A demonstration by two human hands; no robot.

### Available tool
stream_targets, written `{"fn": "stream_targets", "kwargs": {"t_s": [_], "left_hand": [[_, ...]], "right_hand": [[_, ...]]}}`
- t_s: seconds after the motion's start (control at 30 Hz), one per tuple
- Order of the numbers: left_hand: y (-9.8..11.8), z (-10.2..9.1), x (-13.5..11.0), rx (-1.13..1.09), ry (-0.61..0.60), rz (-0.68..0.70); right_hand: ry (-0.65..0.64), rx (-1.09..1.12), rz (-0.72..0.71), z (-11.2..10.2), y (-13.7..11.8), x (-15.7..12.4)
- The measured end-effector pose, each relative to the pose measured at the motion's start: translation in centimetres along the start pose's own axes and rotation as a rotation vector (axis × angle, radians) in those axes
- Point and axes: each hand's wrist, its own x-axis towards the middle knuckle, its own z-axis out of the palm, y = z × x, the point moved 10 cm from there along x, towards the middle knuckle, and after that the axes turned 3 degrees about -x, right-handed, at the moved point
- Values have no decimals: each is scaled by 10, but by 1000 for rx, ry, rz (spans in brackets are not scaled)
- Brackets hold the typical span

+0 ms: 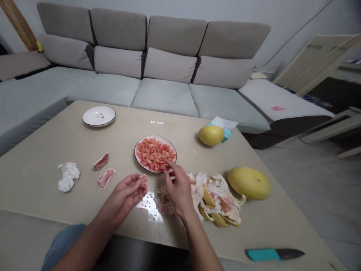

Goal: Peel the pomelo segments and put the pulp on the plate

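Note:
A plate [137,155] heaped with peeled pink pomelo flesh [154,153] stands mid-table. My right hand [177,188] reaches to its near rim, index finger stretched over the edge, the other fingers curled; a pale scrap shows at the fingertips. My left hand [126,195] hovers just left of it, fingers pinched on a small pink pomelo piece [143,179]. Two unpeeled pomelo segments [103,171] lie to the left on the table.
A pile of peel and membrane [218,201] lies right of my hands, beside a half pomelo [249,183]. Also here: a whole pomelo [211,135], tissue box [225,127], empty plate [99,115], crumpled tissue [67,176], teal-handled knife [275,254] at the front edge, sofa [158,71] behind.

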Motion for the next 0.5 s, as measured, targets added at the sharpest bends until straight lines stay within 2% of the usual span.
{"fn": "stream_targets", "kwargs": {"t_s": [0.07, 0.17, 0.33, 0.5], "left_hand": [[0, 0, 0, 44, 4, 19], [-1, 3, 0, 85, -1, 53], [-3, 9, -2, 149, -6, 96], [-5, 12, 0, 246, -52, 133]], "right_hand": [[-46, 54, 104, -2, 2, -14], [-168, 210, 239, 8, -1, -39], [-196, 315, 246, 15, -18, -56], [-238, 422, 340, 18, -11, -57]]}}
